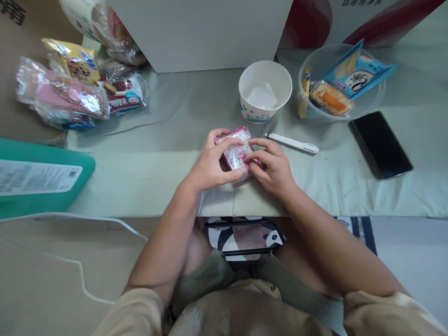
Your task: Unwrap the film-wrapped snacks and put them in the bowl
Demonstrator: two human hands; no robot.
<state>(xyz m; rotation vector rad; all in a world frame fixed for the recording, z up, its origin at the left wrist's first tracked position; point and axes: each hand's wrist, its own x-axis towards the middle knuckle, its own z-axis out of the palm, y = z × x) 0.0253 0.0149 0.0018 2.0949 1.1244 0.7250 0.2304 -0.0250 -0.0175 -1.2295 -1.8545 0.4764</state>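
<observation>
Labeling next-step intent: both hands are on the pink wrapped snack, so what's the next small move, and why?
Probably pull the wrapper apart. The left hand and right hand both pinch the still-sealed pink snack packet just above the table, fingertips at its edges.

Home setting, cloth-covered low table (147, 158), snack packets (63, 95), phone (380, 144)
</observation>
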